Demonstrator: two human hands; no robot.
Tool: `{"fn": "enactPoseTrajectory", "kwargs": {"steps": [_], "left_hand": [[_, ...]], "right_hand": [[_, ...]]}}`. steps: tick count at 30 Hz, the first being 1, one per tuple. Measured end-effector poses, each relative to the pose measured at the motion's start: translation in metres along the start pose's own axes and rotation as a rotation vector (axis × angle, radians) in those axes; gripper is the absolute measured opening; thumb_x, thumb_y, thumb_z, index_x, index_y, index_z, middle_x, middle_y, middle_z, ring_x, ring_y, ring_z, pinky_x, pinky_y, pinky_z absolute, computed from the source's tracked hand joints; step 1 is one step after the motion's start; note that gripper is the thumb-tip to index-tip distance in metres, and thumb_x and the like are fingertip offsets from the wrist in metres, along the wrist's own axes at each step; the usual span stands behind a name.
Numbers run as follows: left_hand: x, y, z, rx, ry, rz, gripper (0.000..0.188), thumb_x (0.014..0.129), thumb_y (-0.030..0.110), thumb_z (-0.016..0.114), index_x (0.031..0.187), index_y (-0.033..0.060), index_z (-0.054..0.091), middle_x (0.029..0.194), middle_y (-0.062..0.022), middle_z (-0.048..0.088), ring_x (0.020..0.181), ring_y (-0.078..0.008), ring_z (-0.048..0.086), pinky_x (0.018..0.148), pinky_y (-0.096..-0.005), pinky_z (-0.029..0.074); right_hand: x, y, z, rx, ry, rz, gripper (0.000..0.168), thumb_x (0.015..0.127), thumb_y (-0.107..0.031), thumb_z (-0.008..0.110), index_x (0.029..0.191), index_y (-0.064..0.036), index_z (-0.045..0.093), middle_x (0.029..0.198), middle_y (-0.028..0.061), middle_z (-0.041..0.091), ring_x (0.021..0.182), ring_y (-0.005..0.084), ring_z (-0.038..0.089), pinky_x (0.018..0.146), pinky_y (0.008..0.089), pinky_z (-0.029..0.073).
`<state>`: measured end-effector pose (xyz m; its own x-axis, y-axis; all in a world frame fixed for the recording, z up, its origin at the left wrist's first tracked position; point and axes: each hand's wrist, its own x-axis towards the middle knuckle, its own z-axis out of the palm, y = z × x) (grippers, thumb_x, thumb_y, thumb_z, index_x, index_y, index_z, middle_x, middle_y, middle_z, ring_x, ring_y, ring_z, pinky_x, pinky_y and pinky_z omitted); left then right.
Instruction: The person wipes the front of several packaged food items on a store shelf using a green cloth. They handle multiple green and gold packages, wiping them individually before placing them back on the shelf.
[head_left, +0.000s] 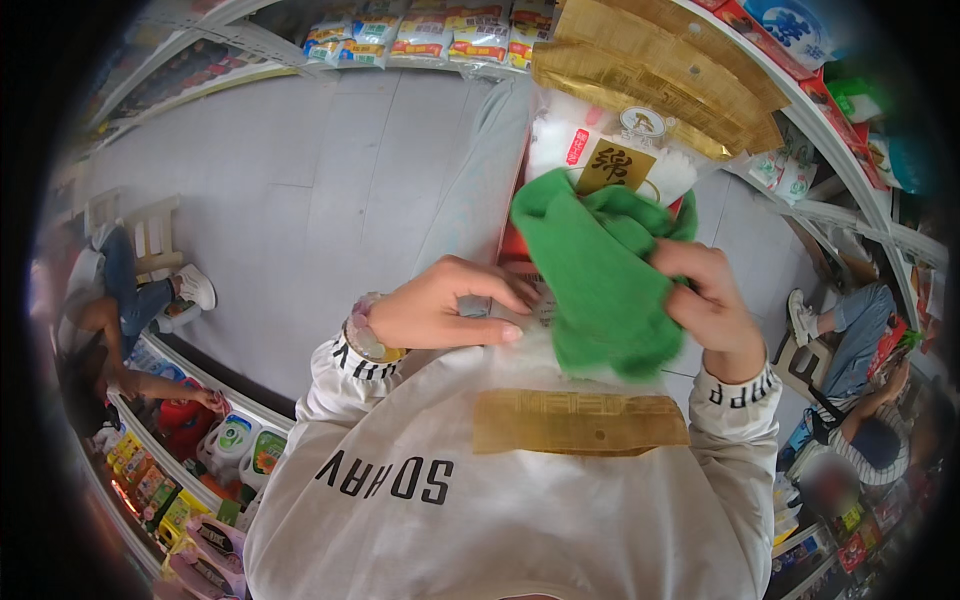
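Observation:
My right hand (709, 300) grips a green cloth (615, 277), bunched at the top and slightly blurred. The cloth hangs over a clear plastic bag with a gold header strip (581, 424), which lies against my front. Beside the cloth is my left hand (442, 304), thumb and fingers apart at the bag's left edge; whether it pinches the bag is unclear. Beyond the cloth lie more gold-topped bags (551, 154) with white contents and printed labels. The cloth hides part of these bags and of a red surface (516, 244) under them.
Packaged bags line a shelf (420, 64) ahead, and a curved shelf (885, 210) stands at right. Seated people are at left (124, 270) and right (862, 330). Detergent bottles (229, 442) stand on a shelf at lower left. Grey floor (315, 157) extends ahead and left.

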<state>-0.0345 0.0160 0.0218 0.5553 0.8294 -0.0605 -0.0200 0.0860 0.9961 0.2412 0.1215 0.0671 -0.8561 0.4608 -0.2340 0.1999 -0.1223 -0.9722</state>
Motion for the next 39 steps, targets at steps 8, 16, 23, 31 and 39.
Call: {"fn": "enactPoseTrajectory", "kwargs": {"steps": [8, 16, 23, 31, 39], "left_hand": [[-0.014, -0.003, -0.006, 0.021, 0.044, -0.131, 0.027, 0.08, 0.002, 0.064, 0.107, 0.0008, 0.062, 0.102, -0.0071, 0.065, 0.093, -0.0129, 0.058, 0.084, -0.0291, 0.046], [-0.019, 0.002, -0.01, 0.065, 0.035, -0.146, 0.035, 0.077, -0.003, 0.06, 0.111, 0.0038, 0.063, 0.11, -0.0128, 0.063, 0.105, -0.0241, 0.059, 0.091, -0.033, 0.045], [-0.011, 0.005, -0.012, 0.09, -0.113, 0.032, 0.04, 0.076, 0.0, 0.063, 0.116, 0.0032, 0.06, 0.123, -0.0161, 0.056, 0.119, -0.031, 0.049, 0.1, -0.0392, 0.038], [0.005, 0.009, -0.009, 0.131, -0.083, 0.092, 0.046, 0.073, -0.001, 0.057, 0.119, -0.0022, 0.056, 0.123, -0.0193, 0.055, 0.116, -0.0337, 0.051, 0.098, -0.0405, 0.038], [0.018, 0.012, 0.01, -0.056, 0.415, -0.24, 0.033, 0.097, 0.026, 0.046, 0.106, -0.0028, 0.058, 0.096, -0.0047, 0.059, 0.086, -0.0123, 0.052, 0.076, -0.0272, 0.043]], "right_hand": [[0.005, 0.0, 0.04, -0.217, -0.374, -0.321, 0.026, 0.084, -0.022, 0.062, 0.095, 0.002, 0.057, 0.094, 0.0223, 0.051, 0.086, 0.0384, 0.052, 0.073, 0.0417, 0.043], [0.007, 0.03, 0.027, -0.487, -0.045, -0.006, 0.017, 0.083, -0.011, 0.054, 0.079, 0.003, 0.044, 0.075, 0.017, 0.044, 0.069, 0.0341, 0.046, 0.06, 0.0406, 0.037], [-0.043, 0.042, 0.017, 0.237, 0.77, -0.045, 0.02, 0.088, -0.007, 0.048, 0.104, 0.002, 0.056, 0.094, 0.0043, 0.06, 0.084, 0.0122, 0.055, 0.073, 0.0248, 0.044], [-0.046, 0.068, 0.09, -0.007, 1.267, -0.148, 0.05, 0.093, -0.033, 0.045, 0.128, 0.002, 0.039, 0.12, 0.0121, 0.049, 0.109, 0.0201, 0.048, 0.095, 0.0324, 0.037], [-0.047, 0.085, 0.116, 0.033, 1.305, -0.384, 0.077, 0.088, -0.05, 0.047, 0.136, 0.004, 0.02, 0.132, 0.0152, 0.035, 0.12, 0.0243, 0.038, 0.102, 0.0369, 0.029]]}}
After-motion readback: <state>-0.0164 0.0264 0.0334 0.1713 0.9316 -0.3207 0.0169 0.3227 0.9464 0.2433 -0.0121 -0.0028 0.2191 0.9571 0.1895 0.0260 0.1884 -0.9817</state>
